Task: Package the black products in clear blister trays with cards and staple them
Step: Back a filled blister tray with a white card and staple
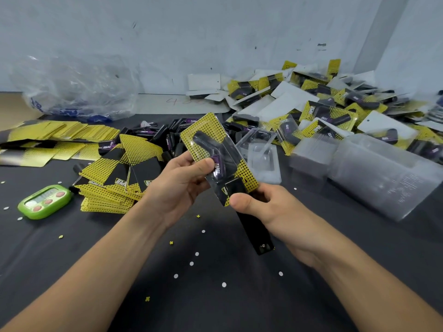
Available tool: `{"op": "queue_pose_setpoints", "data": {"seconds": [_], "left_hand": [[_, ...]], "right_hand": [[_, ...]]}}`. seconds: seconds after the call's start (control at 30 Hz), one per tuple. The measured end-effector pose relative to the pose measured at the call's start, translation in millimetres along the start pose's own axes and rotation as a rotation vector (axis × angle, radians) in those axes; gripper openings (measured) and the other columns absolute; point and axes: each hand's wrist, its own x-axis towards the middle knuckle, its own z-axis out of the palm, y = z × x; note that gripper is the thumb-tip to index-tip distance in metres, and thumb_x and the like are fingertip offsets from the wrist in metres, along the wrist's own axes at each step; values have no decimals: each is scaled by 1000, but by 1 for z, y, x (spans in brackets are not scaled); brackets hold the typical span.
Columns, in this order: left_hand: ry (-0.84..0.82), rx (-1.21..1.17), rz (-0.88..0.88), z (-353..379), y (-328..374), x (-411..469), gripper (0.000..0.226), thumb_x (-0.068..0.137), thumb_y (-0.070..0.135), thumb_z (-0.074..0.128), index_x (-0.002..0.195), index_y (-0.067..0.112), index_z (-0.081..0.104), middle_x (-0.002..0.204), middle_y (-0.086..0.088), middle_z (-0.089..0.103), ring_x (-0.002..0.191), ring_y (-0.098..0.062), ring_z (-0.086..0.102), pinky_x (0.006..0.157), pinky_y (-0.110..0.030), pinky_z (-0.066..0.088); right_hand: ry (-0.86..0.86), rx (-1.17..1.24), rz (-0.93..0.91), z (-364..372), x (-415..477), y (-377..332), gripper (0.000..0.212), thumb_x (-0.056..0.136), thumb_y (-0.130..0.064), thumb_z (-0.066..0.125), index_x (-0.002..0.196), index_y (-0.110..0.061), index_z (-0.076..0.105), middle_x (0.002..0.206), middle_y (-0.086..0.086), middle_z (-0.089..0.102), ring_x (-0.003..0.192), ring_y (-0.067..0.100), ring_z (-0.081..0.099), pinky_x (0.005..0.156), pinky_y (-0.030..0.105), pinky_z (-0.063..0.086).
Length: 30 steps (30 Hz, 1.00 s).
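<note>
Hands number 2. The left hand pinches 1 clear blister tray backed by 1 yellow dotted card, with 1 black angled product inside, raised above the dark table. The right hand grips 1 black stapler at the tray's lower end. Left of the tray lie 1 green timer with 3 red buttons and stacked yellow cards. Right of it sit 2 empty clear trays, 1 long nested tray stack and uncountable finished packs.
</note>
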Motion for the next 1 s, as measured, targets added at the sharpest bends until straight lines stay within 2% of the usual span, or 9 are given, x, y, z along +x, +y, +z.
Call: {"op": "queue_pose_setpoints", "data": {"seconds": [0.17, 0.37, 0.67, 0.77, 0.83, 0.87, 0.93, 1.0], "left_hand": [[26, -4, 6, -2, 0, 0, 34, 82, 11, 70, 115, 4, 69, 108, -13, 76, 90, -22, 73, 84, -34, 63], [0, -53, 28, -6, 2, 1, 18, 80, 12, 74, 97, 15, 80, 104, -8, 78, 87, -18, 76, 73, -28, 62], [-34, -56, 39, -7, 0, 3, 18, 81, 14, 74, 99, 15, 81, 104, -9, 78, 85, -17, 77, 70, -27, 62], [-41, -70, 37, -9, 1, 3, 19, 79, 15, 76, 97, 15, 82, 104, -10, 78, 86, -18, 77, 70, -28, 62], [-9, -50, 33, -7, 0, 2, 20, 79, 13, 77, 98, 12, 80, 104, -11, 79, 86, -19, 77, 70, -29, 62], [36, -24, 32, -5, -2, 2, 20, 79, 11, 75, 99, 10, 78, 102, -11, 79, 84, -20, 77, 69, -29, 62], [185, 31, 41, 0, -8, 3, 16, 84, 6, 72, 99, 8, 72, 97, -10, 79, 82, -20, 76, 71, -31, 63], [321, 25, 58, 1, -9, 5, 11, 92, -1, 66, 99, 8, 67, 95, -10, 78, 85, -23, 76, 77, -35, 63]], "right_hand": [[0, 3, -3, 1, 2, 1, 65, 59, -72, 78, 104, -26, 74, 104, -1, 78, 102, 18, 73, 99, 51, 57], [4, 10, -23, 2, 2, 3, 64, 57, -69, 80, 105, -27, 74, 103, -4, 78, 100, 16, 74, 98, 49, 58], [108, 6, 25, 7, 1, -2, 65, 48, -70, 76, 97, -26, 75, 96, -1, 78, 95, 20, 74, 90, 51, 60], [164, -7, 31, 12, 5, -3, 54, 58, -63, 80, 95, -24, 76, 96, 4, 77, 97, 24, 73, 91, 55, 59], [88, -15, 73, 6, 9, -5, 43, 74, -58, 83, 94, -21, 77, 97, 8, 77, 91, 18, 72, 88, 50, 59], [-8, -10, 124, 0, 8, -6, 43, 77, -59, 80, 97, -21, 78, 99, 7, 78, 87, 13, 72, 82, 44, 60], [-194, -22, 222, -11, 6, -10, 51, 79, -65, 71, 109, -24, 76, 103, -3, 79, 85, 7, 73, 74, 29, 55], [-209, -62, 291, -17, 6, -10, 63, 81, -69, 66, 115, -17, 75, 105, 3, 79, 84, 12, 74, 74, 31, 58]]}}
